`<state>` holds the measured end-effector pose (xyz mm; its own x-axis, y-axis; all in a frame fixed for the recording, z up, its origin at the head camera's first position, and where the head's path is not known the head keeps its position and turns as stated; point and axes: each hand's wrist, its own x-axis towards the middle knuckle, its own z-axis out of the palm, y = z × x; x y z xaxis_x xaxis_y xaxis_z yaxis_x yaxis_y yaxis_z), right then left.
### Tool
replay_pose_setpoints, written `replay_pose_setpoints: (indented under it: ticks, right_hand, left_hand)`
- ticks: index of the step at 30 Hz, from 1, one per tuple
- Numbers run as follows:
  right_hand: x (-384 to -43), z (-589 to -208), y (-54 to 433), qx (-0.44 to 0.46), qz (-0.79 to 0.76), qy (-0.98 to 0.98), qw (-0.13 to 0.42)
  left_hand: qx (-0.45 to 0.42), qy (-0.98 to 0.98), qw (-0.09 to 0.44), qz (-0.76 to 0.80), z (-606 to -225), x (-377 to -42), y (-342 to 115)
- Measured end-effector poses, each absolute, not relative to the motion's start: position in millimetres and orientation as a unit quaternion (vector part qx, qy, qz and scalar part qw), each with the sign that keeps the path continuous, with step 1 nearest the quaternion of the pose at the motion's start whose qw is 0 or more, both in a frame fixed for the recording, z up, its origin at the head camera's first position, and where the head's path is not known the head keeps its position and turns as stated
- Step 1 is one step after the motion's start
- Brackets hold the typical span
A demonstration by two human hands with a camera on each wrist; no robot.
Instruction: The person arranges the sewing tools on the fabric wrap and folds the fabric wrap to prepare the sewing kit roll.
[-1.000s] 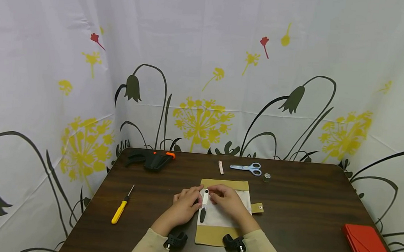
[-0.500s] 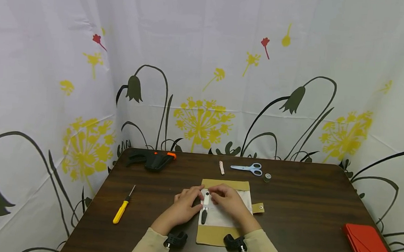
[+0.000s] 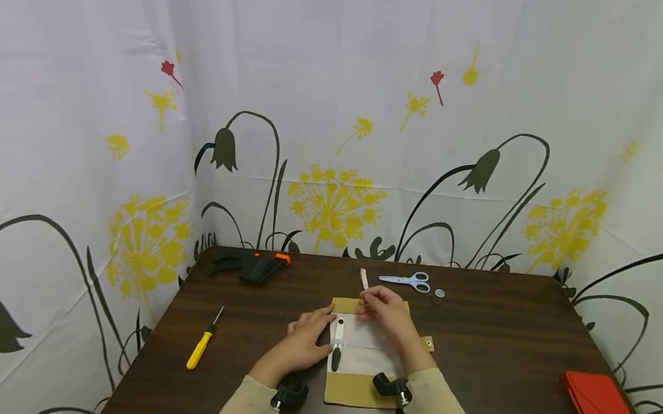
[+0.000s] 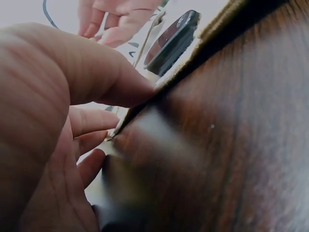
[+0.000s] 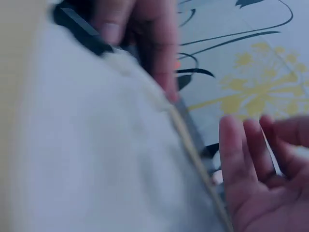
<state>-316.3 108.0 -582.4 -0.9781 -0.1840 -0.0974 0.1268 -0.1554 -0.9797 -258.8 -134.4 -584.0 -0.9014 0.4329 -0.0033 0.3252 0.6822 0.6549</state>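
A tan pouch with a white lining (image 3: 369,362) is lying unfolded on the dark wood-grain table (image 3: 489,346), directly before the person, its snap tab (image 3: 428,343) projecting on the right. A white-and-black tool (image 3: 339,331) is resting lengthwise along the pouch's left margin, its black end pointing toward the person. The left hand (image 3: 302,341) is touching the left edge beside the tool, its fingers extended and grasping nothing. The right hand (image 3: 391,319) is hovering over the far part of the pouch, its fingers loosely bent and apparently empty; its fingertips are appearing just beside a small pale stick (image 3: 364,277). Farther right, light-blue scissors (image 3: 406,280) and a small round item (image 3: 438,295) are lying near each other. A black clamp with orange parts (image 3: 255,268) is occupying the far left, a yellow-handled screwdriver (image 3: 200,349) is lying nearer, and a red case (image 3: 606,406) is resting at the near right. A flower-printed curtain (image 3: 348,54) is hanging behind.
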Motion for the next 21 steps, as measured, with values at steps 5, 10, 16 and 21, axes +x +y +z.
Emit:
replay_pose_setpoints:
  ticks: [5,10,16,21]
  right_hand:
    - [-347.3,-569.4,111.7,0.025,-0.711,0.703,0.022]
    - [-363.7,-578.0,114.4,0.070,-0.657,0.750,0.000]
    - [-368.2,-589.0,109.5,0.076,-0.606,0.792,-0.007]
    - [-368.4,-589.2,104.2,0.088,-0.592,0.801,0.006]
  left_hand:
    - [0.207,0.915,0.081,0.338,-581.6,-260.1,-132.0]
    - [0.206,0.916,0.093,0.332,-582.3,-259.1,-130.3]
    - [0.202,0.915,0.090,0.338,-581.8,-259.5,-131.3]
    - [0.200,0.914,0.089,0.341,-582.4,-257.4,-133.2]
